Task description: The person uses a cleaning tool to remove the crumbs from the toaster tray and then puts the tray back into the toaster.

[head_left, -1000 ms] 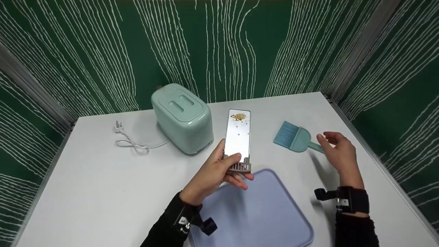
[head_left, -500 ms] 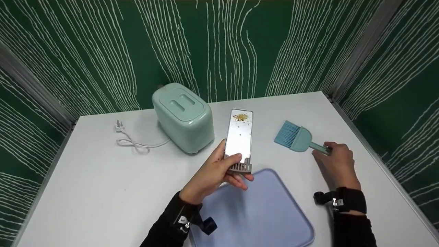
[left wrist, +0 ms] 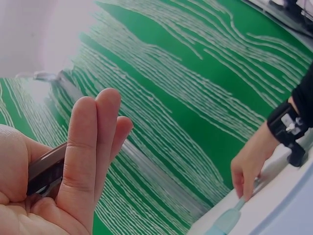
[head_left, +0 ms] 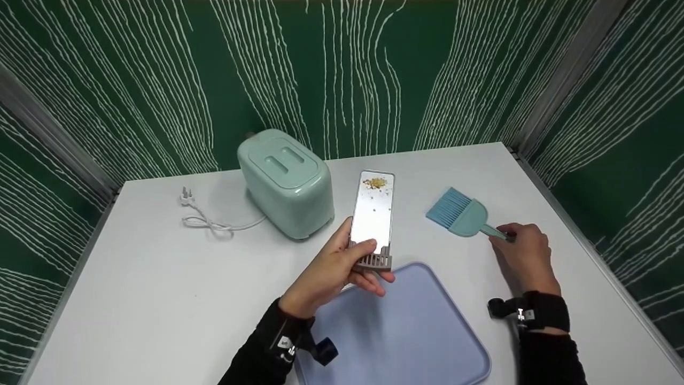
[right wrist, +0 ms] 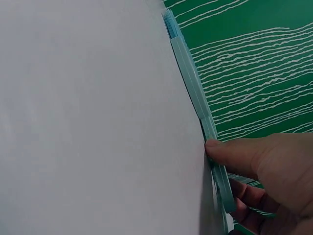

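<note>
My left hand (head_left: 331,267) holds a toaster's crumb tray (head_left: 368,216) by its slotted brown end, thumb on top and fingers beneath. Yellow crumbs (head_left: 375,183) lie heaped near the tray's far end, with a few specks below them. In the left wrist view the tray's dark edge (left wrist: 46,169) shows between palm and fingers. On the right, my right hand (head_left: 526,256) pinches the handle of a teal brush (head_left: 469,218), whose blue bristles point left and away from me. The right wrist view has the brush (right wrist: 190,78) edge-on along the white tabletop, thumb on its handle.
A mint green toaster (head_left: 286,184) stands at the back, left of the crumb tray. Its white cord and plug (head_left: 206,222) lie to its left. A lavender serving tray (head_left: 417,326) rests on the white table (head_left: 160,299) beneath my left hand. Green walls surround the table.
My right hand has come down onto the brush handle and now pinches it; the brush has turned slightly. The crumb tray has shifted a little right, still in my left hand.
</note>
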Tool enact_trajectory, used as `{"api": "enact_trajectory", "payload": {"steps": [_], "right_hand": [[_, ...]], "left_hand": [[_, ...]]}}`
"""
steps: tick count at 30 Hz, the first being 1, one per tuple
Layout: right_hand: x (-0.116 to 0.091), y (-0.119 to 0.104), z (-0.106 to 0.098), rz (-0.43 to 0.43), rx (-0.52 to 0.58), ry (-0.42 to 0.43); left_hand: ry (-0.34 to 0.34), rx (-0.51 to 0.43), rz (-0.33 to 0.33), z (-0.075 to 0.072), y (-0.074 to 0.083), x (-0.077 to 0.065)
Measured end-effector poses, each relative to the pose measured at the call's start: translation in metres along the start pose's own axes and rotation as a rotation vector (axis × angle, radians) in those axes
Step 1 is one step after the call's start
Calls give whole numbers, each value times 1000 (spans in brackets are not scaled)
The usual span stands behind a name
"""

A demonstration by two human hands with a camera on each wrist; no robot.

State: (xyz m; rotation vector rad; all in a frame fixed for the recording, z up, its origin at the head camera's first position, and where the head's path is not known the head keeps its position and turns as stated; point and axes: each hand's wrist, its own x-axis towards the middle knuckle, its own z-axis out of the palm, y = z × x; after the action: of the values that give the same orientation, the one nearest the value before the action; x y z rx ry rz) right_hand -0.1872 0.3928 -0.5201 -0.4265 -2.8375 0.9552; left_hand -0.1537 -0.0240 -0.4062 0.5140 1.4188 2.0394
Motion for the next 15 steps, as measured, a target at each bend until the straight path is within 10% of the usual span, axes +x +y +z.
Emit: {"api": "enact_trajectory", "payload": {"steps": [15], "right_hand": [[-4, -9, -23, 175, 107, -297]], "left_hand": [[-6, 12, -6, -1, 0, 0]]}}
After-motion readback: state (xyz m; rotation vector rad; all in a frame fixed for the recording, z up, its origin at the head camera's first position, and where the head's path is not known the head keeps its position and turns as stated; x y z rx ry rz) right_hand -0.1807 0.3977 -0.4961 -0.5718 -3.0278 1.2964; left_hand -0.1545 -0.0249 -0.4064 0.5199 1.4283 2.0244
